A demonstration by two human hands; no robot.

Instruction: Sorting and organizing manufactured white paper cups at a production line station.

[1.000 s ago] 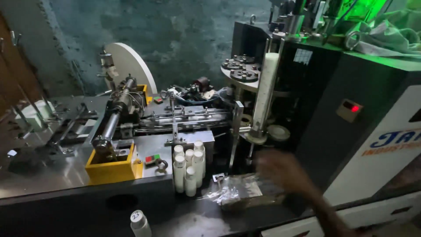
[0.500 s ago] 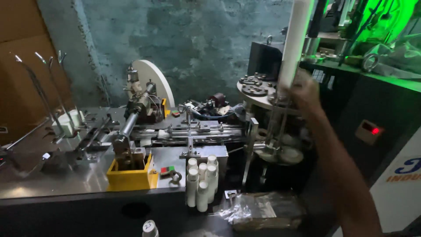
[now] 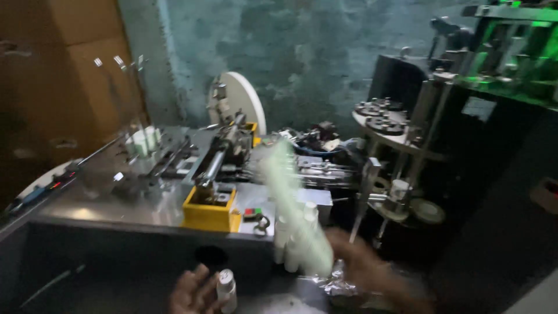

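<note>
Nearest to us, at six o'clock on the bottom edge, our left hand [image 3: 192,293] shows spread, loosely curled fingers just beside a small clear bottle with a pale cap [image 3: 225,289]; we cannot tell whether the fingertips touch it or grip it. At four to five o'clock our right hand [image 3: 363,267] is blurred, and its fingers seem closed around the lower end of a long white stack of paper cups [image 3: 293,212], a smeared, pale, tapering column that leans from the hand up toward the eleven o'clock direction. Under that hand lies crinkled, shiny clear plastic wrap [image 3: 343,285].

Just beyond, short white cup stacks [image 3: 293,238] stand upright against the dark front edge of the machine table [image 3: 104,206], whose brushed metal top reflects the light. A boxy yellow block [image 3: 210,214] sits at its near edge, with a red and green switch [image 3: 253,212] just beside it. Behind run steel rods and rails, then a flat white disc [image 3: 247,99] standing on edge at twelve o'clock. At two o'clock a round grey turret plate [image 3: 381,119] with ringed sockets rests on slim posts, crowded on all sides. The only open room is the dark gap between table edge and hands. Farthest back is a rough, mottled blue-green wall [image 3: 302,52].
</note>
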